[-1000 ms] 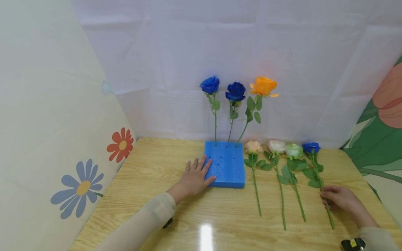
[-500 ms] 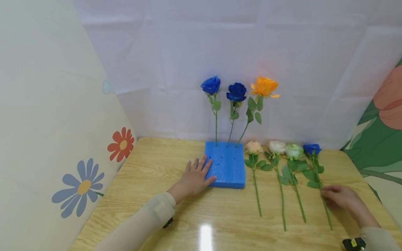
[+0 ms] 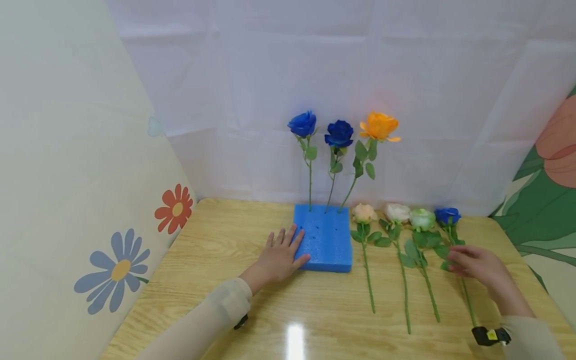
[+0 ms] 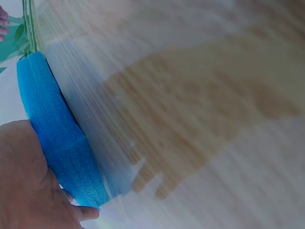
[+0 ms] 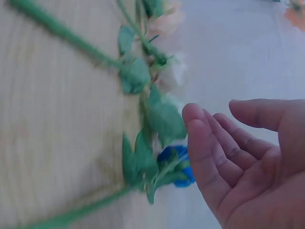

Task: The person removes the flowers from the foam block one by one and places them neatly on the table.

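My left hand (image 3: 276, 257) rests with spread fingers on the left side of a blue foam block (image 3: 326, 252). In the left wrist view the thumb lies along the foam's (image 4: 62, 124) edge. Two blue roses (image 3: 302, 124) and an orange rose (image 3: 379, 126) stand in the block's back row. At the right, my right hand (image 3: 479, 266) is over the stem and leaves of a lying blue rose (image 3: 447, 216), hiding part of them. The right wrist view shows that hand (image 5: 238, 162) holding nothing, fingers loosely bent and thumb apart, beside the blue bloom (image 5: 174, 155).
Left of the blue rose lie a pale green rose (image 3: 422, 219), a white rose (image 3: 397, 213) and a peach rose (image 3: 364, 213), stems toward me. Several small holes dot the foam top. A white cloth (image 3: 252, 100) hangs behind the wooden table (image 3: 216, 240).
My right hand has let go of the blue rose's stem and moved up toward its leaves and bloom. The left hand has stayed on the foam block.
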`<state>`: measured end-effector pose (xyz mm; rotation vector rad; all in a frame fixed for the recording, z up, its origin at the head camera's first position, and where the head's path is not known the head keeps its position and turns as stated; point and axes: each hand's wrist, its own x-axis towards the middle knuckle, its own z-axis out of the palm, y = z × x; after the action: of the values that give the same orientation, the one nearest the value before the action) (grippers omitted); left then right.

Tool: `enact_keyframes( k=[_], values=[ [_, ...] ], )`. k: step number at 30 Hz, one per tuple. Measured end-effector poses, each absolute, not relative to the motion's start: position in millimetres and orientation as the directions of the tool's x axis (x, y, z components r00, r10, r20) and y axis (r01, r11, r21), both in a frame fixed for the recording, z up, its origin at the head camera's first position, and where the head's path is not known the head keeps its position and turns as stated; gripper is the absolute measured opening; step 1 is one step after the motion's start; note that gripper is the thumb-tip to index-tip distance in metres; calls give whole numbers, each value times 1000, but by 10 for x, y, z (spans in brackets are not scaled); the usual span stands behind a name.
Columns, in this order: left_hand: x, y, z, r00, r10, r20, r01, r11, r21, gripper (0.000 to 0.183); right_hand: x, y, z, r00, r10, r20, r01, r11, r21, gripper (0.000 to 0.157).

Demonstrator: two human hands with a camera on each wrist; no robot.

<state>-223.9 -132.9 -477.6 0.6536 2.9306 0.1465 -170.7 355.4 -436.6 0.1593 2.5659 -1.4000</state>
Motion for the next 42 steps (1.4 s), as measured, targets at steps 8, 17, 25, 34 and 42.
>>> enact_keyframes(
  k=[8,17,25,34,42],
  values=[
    [-2223,-1316,-4753,-900,420,-111,406,904,132,78,-1852,3324,-4311,-977,-62,-202,145,496,-856,70],
    [-2230,-1320,-4776,-901,423,-96,411,903,127,79,-2050,3075,-4272,-986,-112,-124,69,402,-913,67],
    [-2242,-1327,-4792,-900,428,-83,417,900,125,78,-2190,2907,-4257,-989,-136,-64,25,270,-962,64],
    [-2236,-1331,-4757,-896,435,-88,423,897,127,79,-2350,2662,-4254,-991,-127,-49,22,207,-978,67],
    [-2247,-1340,-4771,-891,444,-97,430,893,134,80,-2498,2488,-4266,-994,-110,-13,-4,150,-989,60]
  ],
)
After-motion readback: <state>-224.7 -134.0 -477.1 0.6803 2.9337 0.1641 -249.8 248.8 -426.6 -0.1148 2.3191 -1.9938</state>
